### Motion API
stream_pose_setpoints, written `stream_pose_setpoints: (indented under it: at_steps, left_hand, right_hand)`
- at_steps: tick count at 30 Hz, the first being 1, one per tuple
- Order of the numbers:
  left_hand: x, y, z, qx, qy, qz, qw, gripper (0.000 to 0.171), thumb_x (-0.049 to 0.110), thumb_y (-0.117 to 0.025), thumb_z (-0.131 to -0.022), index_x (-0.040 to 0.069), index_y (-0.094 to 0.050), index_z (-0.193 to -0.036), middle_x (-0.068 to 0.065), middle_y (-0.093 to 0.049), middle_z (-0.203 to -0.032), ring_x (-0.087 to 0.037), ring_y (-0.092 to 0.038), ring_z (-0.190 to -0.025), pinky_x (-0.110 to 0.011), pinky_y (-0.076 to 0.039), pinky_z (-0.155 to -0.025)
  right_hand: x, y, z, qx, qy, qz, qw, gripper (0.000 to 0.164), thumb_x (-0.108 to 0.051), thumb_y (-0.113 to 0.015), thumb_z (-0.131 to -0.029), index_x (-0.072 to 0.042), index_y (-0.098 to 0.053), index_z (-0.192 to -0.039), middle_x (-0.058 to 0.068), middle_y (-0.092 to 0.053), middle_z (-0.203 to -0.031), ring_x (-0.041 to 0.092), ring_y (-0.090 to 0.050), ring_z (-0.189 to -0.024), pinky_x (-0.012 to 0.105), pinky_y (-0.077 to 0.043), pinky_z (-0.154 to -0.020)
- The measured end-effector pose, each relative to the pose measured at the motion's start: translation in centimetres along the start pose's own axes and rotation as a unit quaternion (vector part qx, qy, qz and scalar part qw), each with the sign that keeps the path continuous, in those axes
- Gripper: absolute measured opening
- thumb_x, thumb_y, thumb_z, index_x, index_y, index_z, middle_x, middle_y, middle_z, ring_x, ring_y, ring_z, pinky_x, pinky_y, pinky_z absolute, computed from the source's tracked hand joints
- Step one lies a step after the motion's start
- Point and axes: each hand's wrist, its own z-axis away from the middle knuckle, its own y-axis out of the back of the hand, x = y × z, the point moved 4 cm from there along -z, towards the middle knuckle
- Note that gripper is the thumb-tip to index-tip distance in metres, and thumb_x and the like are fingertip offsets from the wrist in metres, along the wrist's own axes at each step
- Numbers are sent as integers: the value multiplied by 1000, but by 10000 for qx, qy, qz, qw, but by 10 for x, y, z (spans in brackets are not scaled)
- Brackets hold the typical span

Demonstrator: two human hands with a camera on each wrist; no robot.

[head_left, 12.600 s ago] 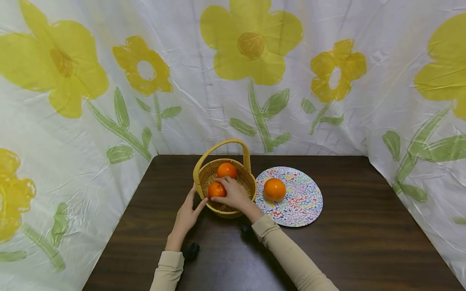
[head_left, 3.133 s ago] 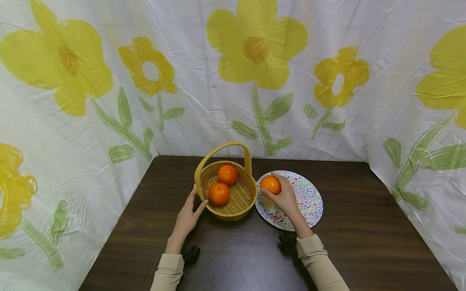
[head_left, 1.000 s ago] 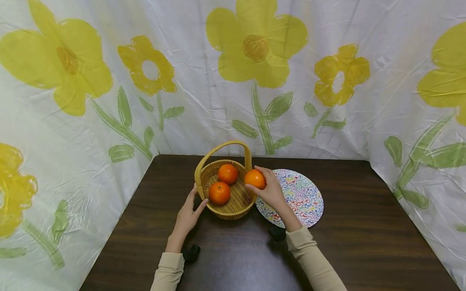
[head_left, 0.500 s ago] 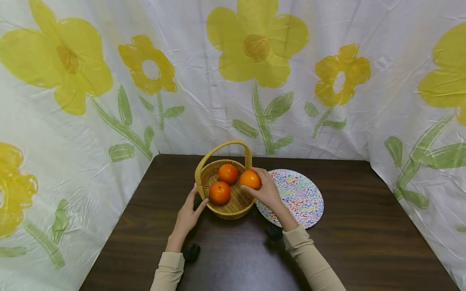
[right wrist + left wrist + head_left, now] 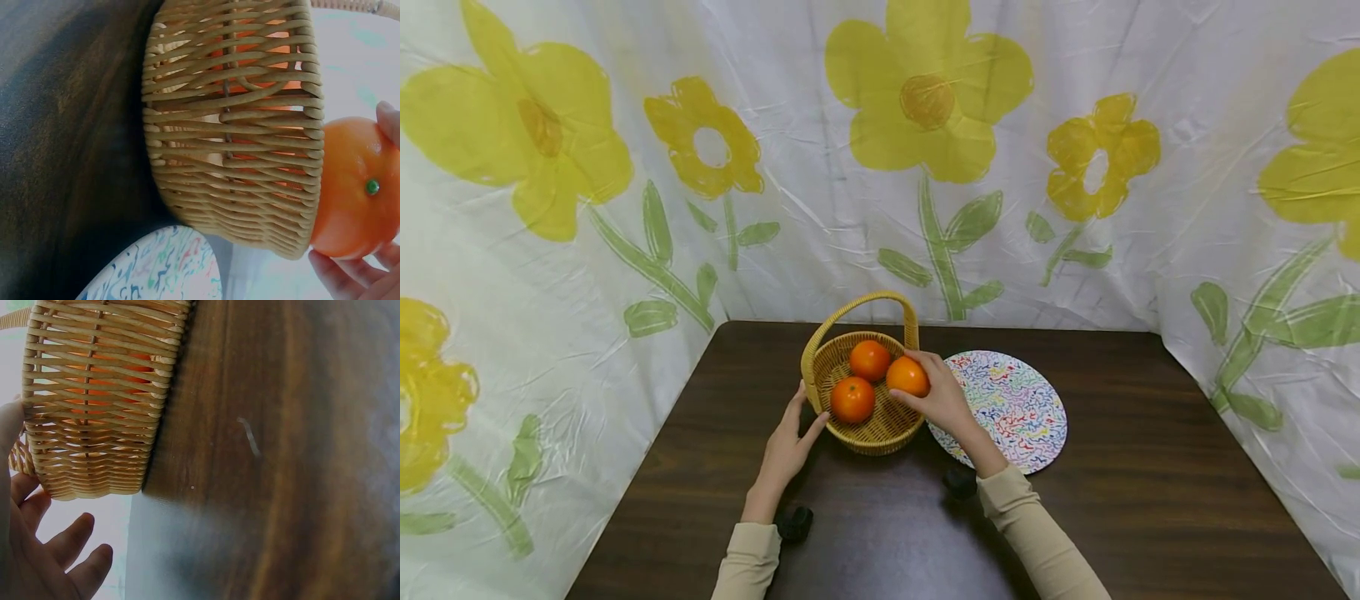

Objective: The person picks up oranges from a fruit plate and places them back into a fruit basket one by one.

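Observation:
My right hand [image 5: 936, 400] holds an orange persimmon-like fruit [image 5: 356, 187] at the right rim of a yellow wicker basket [image 5: 868, 442]. The fruit's small green stem end shows in the right wrist view. Inside the basket lie two more such fruits, one toward the back [image 5: 870, 360] and one toward the front left [image 5: 852, 400]. On the basket's left side, my left hand [image 5: 785, 446] holds the rim by the handle's base between thumb and forefinger. The other left fingers hang loosely extended in the left wrist view.
Right of the basket lies a round mat or plate [image 5: 1015, 408] with a multicoloured squiggle pattern. The dark wooden table [image 5: 1150, 500] ends at a white curtain [image 5: 812, 208] printed with yellow flowers. The basket's tall handle [image 5: 868, 297] arches over its opening.
My right hand has taken the fruit from the patterned round piece and carried it left to the basket's right side. My left hand has stayed at the basket.

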Motion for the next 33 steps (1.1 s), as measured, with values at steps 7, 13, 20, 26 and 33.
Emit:
stream_pose_setpoints:
  at_steps: [7,13,20,26,33]
  left_hand:
    - [0,0,0,-9,26,0,10000,68,52,-50,-91,29,-21,-148,10,-12,-155,-27,-29,-137,-57,-30,-103]
    - [2,1,0,10,16,-35,10000,66,51,-50,-91,28,-24,-147,11,-12,-154,-26,-29,-137,-58,-31,-101]
    - [4,1,1,21,67,-3,10000,65,54,-49,-90,31,-24,-146,12,-12,-154,-26,-29,-137,-58,-32,-101]
    - [4,1,1,43,92,-31,9999,65,54,-49,-90,32,-24,-146,13,-12,-154,-26,-29,-137,-57,-32,-101]
    - [4,1,1,90,89,-35,9999,65,53,-51,-90,35,-23,-146,7,-16,-155,-28,-32,-135,-59,-33,-99]
  right_hand:
    - [1,-7,-2,-48,107,150,9998,68,-44,-75,-74,-20,-51,-132,6,-49,-128,27,-55,-107,45,-50,-80]
    - [0,-12,-2,-172,189,312,9992,68,-43,-75,-74,-20,-51,-133,7,-49,-129,28,-54,-108,47,-50,-81]
    - [-2,-16,-1,-391,252,584,9972,68,-46,-73,-75,-20,-51,-133,9,-49,-129,29,-53,-110,46,-49,-82]
    - [-1,-21,-2,-471,384,840,9946,68,-48,-73,-75,-20,-51,-133,8,-49,-129,28,-53,-110,46,-49,-81]
    - [-2,-26,0,-622,564,1097,9904,67,-48,-73,-75,-17,-52,-131,12,-50,-128,32,-54,-109,48,-49,-82]
